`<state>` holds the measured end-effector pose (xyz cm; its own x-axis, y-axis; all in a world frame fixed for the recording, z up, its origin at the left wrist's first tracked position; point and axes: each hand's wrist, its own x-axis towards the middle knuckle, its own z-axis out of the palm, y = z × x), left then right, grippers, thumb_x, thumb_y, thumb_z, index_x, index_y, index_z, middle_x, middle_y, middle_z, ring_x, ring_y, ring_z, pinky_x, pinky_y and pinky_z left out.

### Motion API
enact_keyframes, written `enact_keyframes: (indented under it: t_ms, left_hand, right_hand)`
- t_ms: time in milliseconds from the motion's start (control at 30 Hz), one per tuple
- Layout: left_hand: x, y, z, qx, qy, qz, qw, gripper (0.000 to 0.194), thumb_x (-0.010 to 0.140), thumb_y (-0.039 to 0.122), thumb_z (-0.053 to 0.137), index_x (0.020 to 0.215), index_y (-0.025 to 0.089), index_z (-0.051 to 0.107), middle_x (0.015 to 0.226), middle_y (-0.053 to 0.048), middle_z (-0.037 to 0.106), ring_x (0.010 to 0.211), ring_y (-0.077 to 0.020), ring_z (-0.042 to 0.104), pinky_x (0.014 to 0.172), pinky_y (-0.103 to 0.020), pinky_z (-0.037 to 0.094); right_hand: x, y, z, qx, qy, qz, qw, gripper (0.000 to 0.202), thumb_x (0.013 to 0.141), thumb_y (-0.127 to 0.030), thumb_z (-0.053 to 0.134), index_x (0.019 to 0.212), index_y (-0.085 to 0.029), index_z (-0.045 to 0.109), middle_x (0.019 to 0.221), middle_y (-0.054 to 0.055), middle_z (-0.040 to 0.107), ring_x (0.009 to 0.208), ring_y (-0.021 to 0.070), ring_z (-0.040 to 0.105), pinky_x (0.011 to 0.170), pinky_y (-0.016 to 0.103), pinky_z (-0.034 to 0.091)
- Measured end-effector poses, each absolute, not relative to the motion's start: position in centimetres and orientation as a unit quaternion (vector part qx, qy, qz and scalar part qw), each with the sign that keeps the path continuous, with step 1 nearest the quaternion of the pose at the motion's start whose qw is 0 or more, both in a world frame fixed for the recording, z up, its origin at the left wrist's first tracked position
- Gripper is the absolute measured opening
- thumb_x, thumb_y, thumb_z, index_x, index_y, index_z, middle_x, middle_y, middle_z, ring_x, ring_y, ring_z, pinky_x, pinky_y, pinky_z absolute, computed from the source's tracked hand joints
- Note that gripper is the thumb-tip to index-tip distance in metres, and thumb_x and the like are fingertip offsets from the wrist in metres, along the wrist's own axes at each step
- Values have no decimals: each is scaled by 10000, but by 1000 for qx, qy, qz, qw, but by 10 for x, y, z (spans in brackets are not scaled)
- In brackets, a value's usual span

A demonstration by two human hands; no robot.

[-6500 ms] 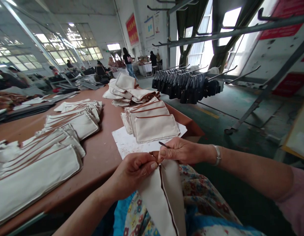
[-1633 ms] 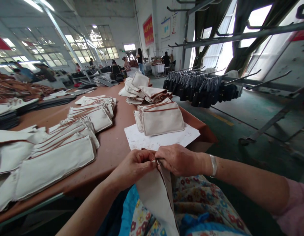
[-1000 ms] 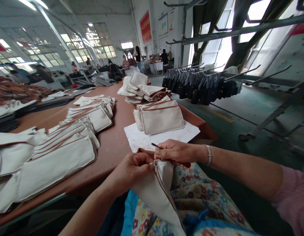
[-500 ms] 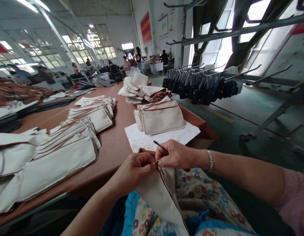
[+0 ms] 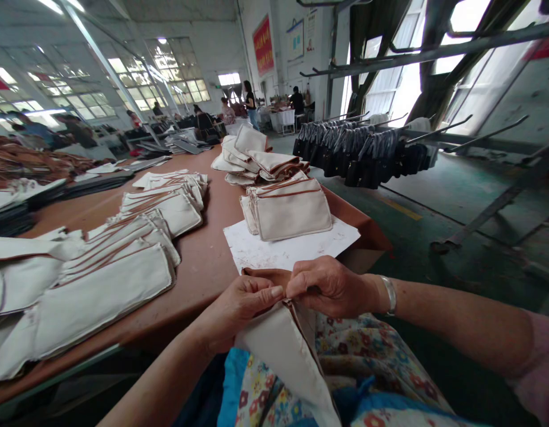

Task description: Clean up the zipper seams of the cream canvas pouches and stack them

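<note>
A cream fabric piece with brown edging [image 5: 283, 350] hangs over the floral apron [image 5: 358, 356]. My left hand [image 5: 243, 305] pinches its top edge between thumb and fingers. Touching the same edge just to the right, my right hand [image 5: 330, 286] is closed, its fingers curled at the brown trim; the fingertips are partly hidden. A brown flap [image 5: 268, 274] shows behind both hands. Beyond them, a stack of cream pouches [image 5: 294, 210] rests on a white sheet [image 5: 252, 252].
The brown table [image 5: 203, 261] carries rows of cream pouches [image 5: 109, 296] at the left and a looser pile [image 5: 248, 154] farther back. Dark bags [image 5: 363, 154] hang from a metal rack [image 5: 474, 139] at the right. People work in the background.
My right hand has rolled over, its knuckles now more toward the camera, and the dark thin tool seen in it before no longer shows. My left hand has shifted slightly left.
</note>
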<state>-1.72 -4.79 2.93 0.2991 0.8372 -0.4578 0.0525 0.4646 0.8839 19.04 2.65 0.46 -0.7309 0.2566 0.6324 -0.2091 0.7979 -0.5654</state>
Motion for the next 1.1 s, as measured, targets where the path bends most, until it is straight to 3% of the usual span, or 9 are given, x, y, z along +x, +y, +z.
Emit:
enact_keyframes:
  t_ms: [167, 267, 400, 467, 567, 667, 800, 967, 1100]
  left_hand:
    - [-22, -47, 32, 510, 539, 240, 626, 427, 809, 527, 690, 709, 129, 572, 557, 57, 421, 471, -55, 298, 449, -194, 203]
    - [-21, -47, 40, 607, 535, 204, 550, 372, 895, 468, 599, 762, 122, 615, 619, 39, 459, 533, -73, 343, 473, -193, 241]
    - [-17, -49, 52, 698, 502, 179, 479, 268, 960, 337, 511, 866, 130, 654, 801, -5, 582, 714, -116, 488, 608, -196, 369]
    - [-15, -49, 55, 722, 486, 175, 460, 237, 963, 283, 495, 865, 135, 652, 826, -5, 592, 753, -125, 505, 650, -199, 389]
    - [-13, -48, 58, 747, 477, 175, 430, 225, 964, 250, 485, 852, 144, 648, 827, 1, 589, 761, -123, 503, 672, -197, 396]
    - [-12, -48, 60, 758, 481, 184, 400, 220, 957, 251, 504, 822, 146, 642, 806, 5, 568, 743, -117, 478, 670, -196, 387]
    - [-14, -54, 58, 714, 476, 224, 462, 246, 947, 324, 543, 816, 137, 635, 759, 2, 525, 692, -113, 436, 597, -198, 355]
    - [-20, -63, 43, 575, 423, 300, 633, 286, 878, 416, 652, 816, 140, 608, 679, 15, 507, 570, -83, 402, 509, -187, 300]
    - [-28, -58, 41, 556, 408, 286, 666, 376, 889, 506, 610, 913, 135, 668, 724, -12, 568, 584, -92, 433, 514, -185, 311]
  right_hand:
    - [189, 26, -6, 15, -877, 269, 398, 137, 858, -78, 552, 956, -148, 618, 820, 62, 636, 727, 136, 583, 674, 238, 459]
    - [192, 23, -4, -22, -867, 328, 376, 78, 874, -126, 569, 935, -139, 616, 812, 56, 635, 744, 142, 579, 689, 253, 454]
    - [197, 26, 12, -131, -780, 566, 233, 285, 951, -389, 533, 998, -118, 604, 760, 15, 587, 599, 92, 497, 547, 209, 402]
    - [197, 31, 20, -165, -755, 613, 164, 414, 970, -488, 467, 956, -103, 619, 689, -13, 522, 535, 70, 413, 478, 194, 327]
    - [193, 40, 26, -162, -780, 595, 104, 399, 920, -474, 566, 783, -101, 603, 618, -49, 410, 532, 56, 318, 467, 190, 255]
    - [188, 46, 29, -122, -812, 565, 83, 322, 900, -386, 609, 742, -106, 589, 609, -56, 404, 554, 57, 325, 497, 186, 276]
    - [187, 41, 33, -50, -845, 512, 148, 263, 901, -325, 596, 751, -110, 578, 660, -34, 463, 604, 67, 383, 550, 190, 314]
    - [189, 20, 31, -49, -727, 657, 194, 251, 880, -320, 603, 741, -118, 549, 643, -37, 458, 559, 56, 369, 501, 173, 301]
    - [190, 10, 33, -100, -703, 665, 232, 156, 801, -180, 625, 676, -115, 559, 581, -49, 464, 503, 42, 358, 457, 159, 285]
